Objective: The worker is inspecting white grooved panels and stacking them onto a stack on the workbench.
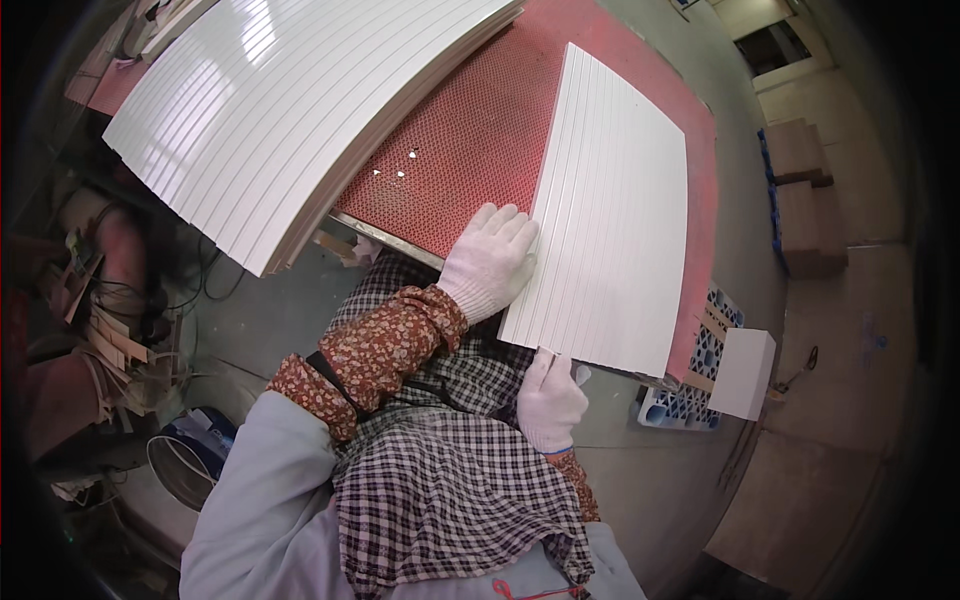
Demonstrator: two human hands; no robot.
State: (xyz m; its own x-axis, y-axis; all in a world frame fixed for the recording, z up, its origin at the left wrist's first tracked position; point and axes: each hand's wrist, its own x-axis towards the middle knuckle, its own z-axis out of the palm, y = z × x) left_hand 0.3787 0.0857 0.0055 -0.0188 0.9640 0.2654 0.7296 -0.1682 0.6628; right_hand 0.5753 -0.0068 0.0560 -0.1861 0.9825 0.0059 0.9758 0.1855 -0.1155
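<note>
A stack of white grooved panels (612,215) lies on a red textured mat (465,125) on the table before me. My left hand (490,258), in a white knit glove, rests flat beside the stack's left edge, fingers stretched out over the mat and the side of the hand against the panels. Below the stack's near edge, my right hand (552,398), gloved alike, is closed, its thumb and finger tips touching that edge. Whatever lies inside its curled fingers is hidden. A larger pile of glossy white grooved strips or panels (300,95) covers the table's left side.
Small white scraps (402,173) dot the mat. To the right, a blue and white plastic pallet (685,405) and a white box (743,373) are on the floor, with brown cartons (808,225) farther off. A bucket (190,455) and wooden offcuts (110,340) stand at lower left.
</note>
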